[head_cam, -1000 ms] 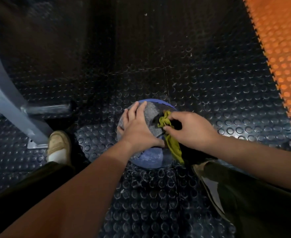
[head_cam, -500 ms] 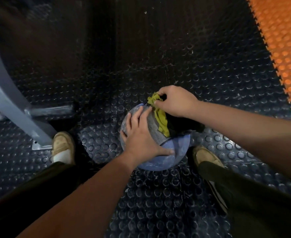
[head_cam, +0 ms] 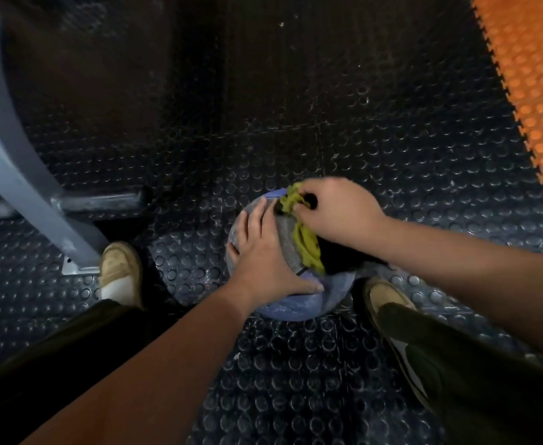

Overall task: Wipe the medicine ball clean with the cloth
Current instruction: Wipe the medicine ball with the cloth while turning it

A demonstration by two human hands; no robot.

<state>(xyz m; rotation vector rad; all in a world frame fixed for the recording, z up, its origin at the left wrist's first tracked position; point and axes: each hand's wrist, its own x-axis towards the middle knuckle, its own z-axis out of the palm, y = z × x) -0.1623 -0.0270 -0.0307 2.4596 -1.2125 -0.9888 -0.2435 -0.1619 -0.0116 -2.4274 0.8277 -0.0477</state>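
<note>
Okay, medicine ball (head_cam: 299,308): blue w/ grey patch on top; sat on black studded floor (head_cam: 296,123), between L shoe (head_cam: 119,268) & R shoe (head_cam: 385,295).
L hand (head_cam: 263,255): lay flat on ball's top-left side, palm down. Fingers were straight & slightly spread, pointing at ball's far edge. Thumb was stretched sideways across ball's near side. It gripped nothing, only pressed on the ball.
L forearm: bare, came up from near-left of ball, wrist about straight.
R hand (head_cam: 337,210): sat over ball's far-right edge, knuckles up, wrist bent. Fingers & thumb were curled, pinching a bunch of the cloth (head_cam: 305,242).
cloth: yellow-green, crumpled. Top bunch was at ball's far edge; the rest trailed over ball's top toward its near-right side, touching grey patch. Dark area just right of it: couldn't tell if cloth or shadow.
R forearm: bare, came in from ball's right.
L shoe: tan, left of ball, apart from it.
R shoe: tan, just near-right of ball, partly under dark trouser leg.
grey metal frame (head_cam: 13,162): well to ball's left.
orange mat (head_cam: 533,91): far right of ball, well apart.
</note>
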